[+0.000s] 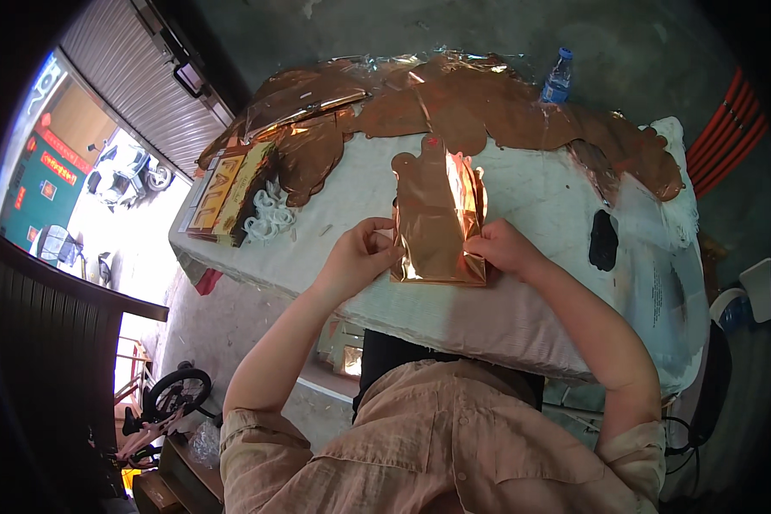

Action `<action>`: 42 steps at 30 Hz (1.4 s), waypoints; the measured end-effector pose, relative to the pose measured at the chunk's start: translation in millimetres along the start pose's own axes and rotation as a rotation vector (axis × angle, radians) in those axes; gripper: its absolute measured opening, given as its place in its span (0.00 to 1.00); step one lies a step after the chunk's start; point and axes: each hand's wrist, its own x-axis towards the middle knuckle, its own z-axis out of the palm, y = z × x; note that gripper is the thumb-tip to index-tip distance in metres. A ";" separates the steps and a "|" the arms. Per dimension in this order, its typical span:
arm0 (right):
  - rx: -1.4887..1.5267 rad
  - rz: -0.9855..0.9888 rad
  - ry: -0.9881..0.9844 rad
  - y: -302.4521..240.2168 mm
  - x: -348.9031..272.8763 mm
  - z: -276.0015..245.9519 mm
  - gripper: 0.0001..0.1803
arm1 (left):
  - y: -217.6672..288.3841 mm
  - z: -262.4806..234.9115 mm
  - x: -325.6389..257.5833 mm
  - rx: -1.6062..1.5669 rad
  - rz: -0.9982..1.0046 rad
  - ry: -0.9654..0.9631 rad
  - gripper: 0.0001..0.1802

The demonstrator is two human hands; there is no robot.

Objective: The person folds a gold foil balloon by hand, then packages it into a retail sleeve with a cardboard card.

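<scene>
A flat, folded copper-coloured foil balloon (428,206) lies on the white-covered table in front of me, its rounded tabs pointing away. My left hand (364,254) is at its left edge, with thumb and fingers curled closed on the foil. On the opposite edge, my right hand (504,247) pinches the foil near the lower right corner. Light glares off the shiny right side. Beyond it, a wide spread of similar flat copper foil pieces (505,120) covers the far side of the table.
To the left sit a stack of printed yellow-and-brown packets (229,193) and a heap of white loops (270,214). A black object (603,241) lies on the right of the table (540,317). A blue-labelled bottle (557,77) stands at the back.
</scene>
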 end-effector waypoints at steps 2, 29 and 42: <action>0.010 0.013 -0.043 -5.6 -4.2 -1.6 0.13 | 9.2 0.6 -10.2 0.213 -0.032 0.021 0.25; -0.401 -0.084 0.051 -27.5 -30.5 10.2 0.18 | -1.7 11.4 -50.8 0.871 0.572 0.076 0.38; -0.464 -0.108 0.064 -32.0 -36.9 12.8 0.19 | -20.8 35.6 -49.1 0.722 0.494 0.353 0.31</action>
